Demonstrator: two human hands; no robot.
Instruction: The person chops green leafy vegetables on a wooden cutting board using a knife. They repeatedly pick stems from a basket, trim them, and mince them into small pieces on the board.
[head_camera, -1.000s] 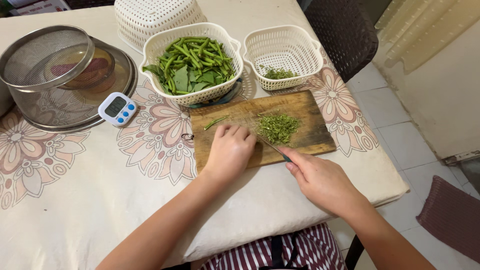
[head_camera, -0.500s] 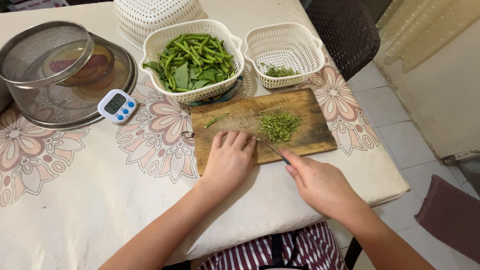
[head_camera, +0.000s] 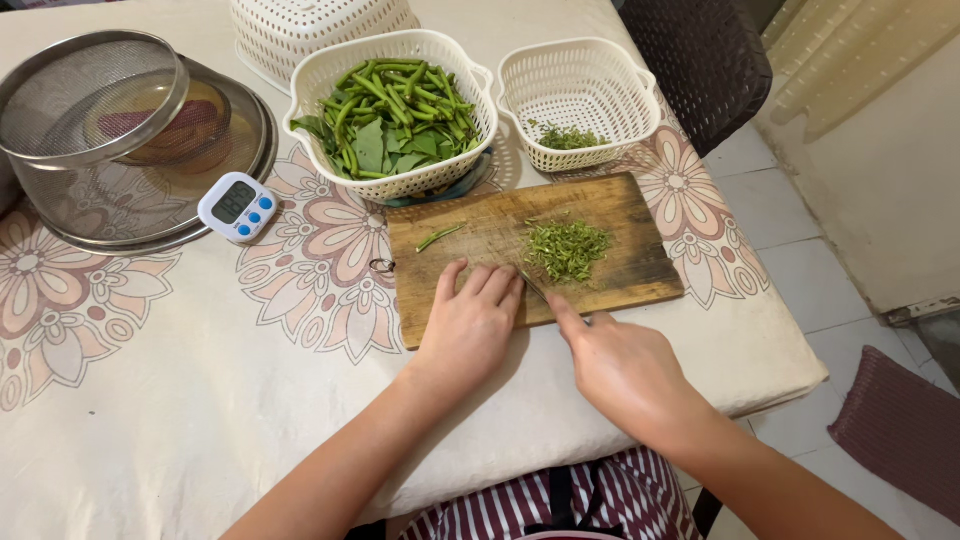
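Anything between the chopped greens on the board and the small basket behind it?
Nothing visible. The chopped greens lie on the cutting board, and the small basket sits just past the board's far edge. Both the left hand and right hand are on the near side.

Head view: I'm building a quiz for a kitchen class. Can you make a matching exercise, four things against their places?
1. timer
2. chopped greens
3. whole stems
4. left hand

A. in the big basket
B. piled on the board
C. flat on the board's near edge
D. on the cloth beside the sieve

Pairs: 1-D, 2-B, 3-A, 4-C
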